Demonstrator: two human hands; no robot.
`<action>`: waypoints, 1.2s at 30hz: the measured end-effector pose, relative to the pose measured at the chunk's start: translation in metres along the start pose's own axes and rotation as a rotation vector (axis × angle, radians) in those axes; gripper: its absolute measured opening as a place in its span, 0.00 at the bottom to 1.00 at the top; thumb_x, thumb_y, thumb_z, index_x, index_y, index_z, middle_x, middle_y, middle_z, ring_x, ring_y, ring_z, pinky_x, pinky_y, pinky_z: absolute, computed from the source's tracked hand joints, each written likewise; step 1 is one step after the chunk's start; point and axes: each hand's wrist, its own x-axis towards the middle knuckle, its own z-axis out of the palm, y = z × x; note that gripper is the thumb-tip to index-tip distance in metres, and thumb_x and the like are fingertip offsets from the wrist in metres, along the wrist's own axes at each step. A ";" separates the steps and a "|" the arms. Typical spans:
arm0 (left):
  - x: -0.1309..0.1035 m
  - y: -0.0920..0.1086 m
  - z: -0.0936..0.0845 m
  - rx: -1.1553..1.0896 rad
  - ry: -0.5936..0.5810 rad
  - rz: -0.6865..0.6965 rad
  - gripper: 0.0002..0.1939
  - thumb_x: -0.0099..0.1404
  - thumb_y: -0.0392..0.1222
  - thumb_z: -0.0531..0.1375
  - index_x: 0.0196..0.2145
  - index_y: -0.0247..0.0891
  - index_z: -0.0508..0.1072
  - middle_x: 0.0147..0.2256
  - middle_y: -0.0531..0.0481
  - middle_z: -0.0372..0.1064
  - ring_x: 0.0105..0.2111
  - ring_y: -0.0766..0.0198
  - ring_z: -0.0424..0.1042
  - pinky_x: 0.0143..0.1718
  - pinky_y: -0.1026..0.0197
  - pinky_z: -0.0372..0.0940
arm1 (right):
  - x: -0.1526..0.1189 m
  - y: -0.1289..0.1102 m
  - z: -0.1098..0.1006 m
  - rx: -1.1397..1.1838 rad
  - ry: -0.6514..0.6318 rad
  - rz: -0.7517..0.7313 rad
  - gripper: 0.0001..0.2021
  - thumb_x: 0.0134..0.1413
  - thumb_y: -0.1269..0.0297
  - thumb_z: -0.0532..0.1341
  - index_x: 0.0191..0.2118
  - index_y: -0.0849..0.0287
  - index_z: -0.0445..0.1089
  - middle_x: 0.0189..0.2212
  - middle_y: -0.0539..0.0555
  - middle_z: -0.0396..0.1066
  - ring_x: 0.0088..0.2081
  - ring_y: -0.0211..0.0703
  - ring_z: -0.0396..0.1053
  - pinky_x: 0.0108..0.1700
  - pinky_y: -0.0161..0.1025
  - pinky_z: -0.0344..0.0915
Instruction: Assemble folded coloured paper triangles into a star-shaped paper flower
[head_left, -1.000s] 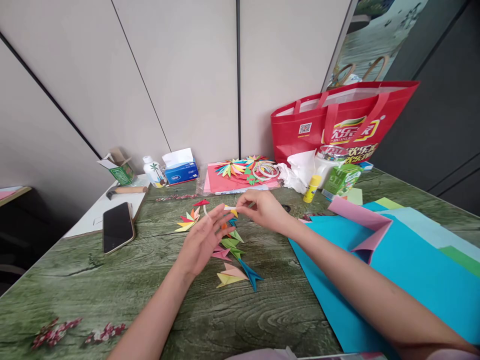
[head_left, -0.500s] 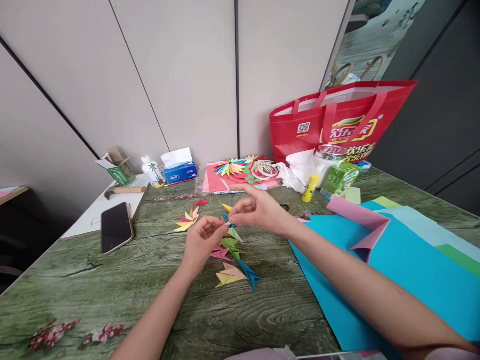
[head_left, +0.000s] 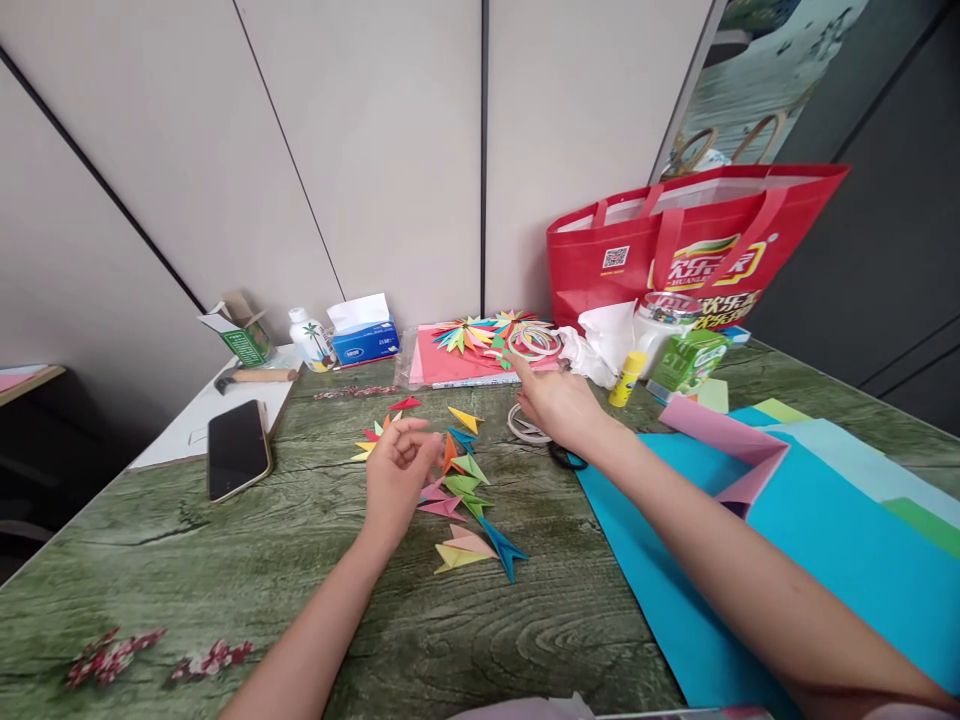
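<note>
My left hand (head_left: 401, 472) is over the folded paper pieces, its fingers curled towards the thumb; whatever may be between them is too small to make out. Close to its fingertips lies an orange folded piece (head_left: 449, 454), with green pieces (head_left: 463, 486) just below. A red, yellow and white paper fan is partly behind this hand. My right hand (head_left: 561, 403) is farther right with its index finger stretched towards the pink paper stack (head_left: 435, 362); its other fingers are bent and nothing shows in them. Tape rolls (head_left: 521, 425) and black scissor handles (head_left: 566, 457) lie beside it.
A phone (head_left: 238, 450) and hammer (head_left: 259, 375) are at left. Behind stand a bottle (head_left: 311, 342), tissue box (head_left: 365, 343) and red bag (head_left: 600, 283). A yellow glue stick (head_left: 628, 380) and green box (head_left: 690, 362) stand right, near blue paper sheets (head_left: 832, 530).
My right hand has moved right and away from my left hand, its index finger now stretched out. The tape rolls and scissor handles show more. My left hand has shifted slightly left relative to the paper pieces.
</note>
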 end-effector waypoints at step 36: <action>0.035 -0.019 -0.036 0.163 0.709 0.010 0.18 0.43 0.25 0.56 0.34 0.35 0.65 0.30 0.53 0.60 0.30 0.69 0.62 0.37 0.61 0.59 | 0.002 -0.003 0.010 0.055 -0.192 -0.111 0.26 0.58 0.60 0.49 0.60 0.65 0.46 0.33 0.65 0.72 0.35 0.55 0.70 0.32 0.39 0.58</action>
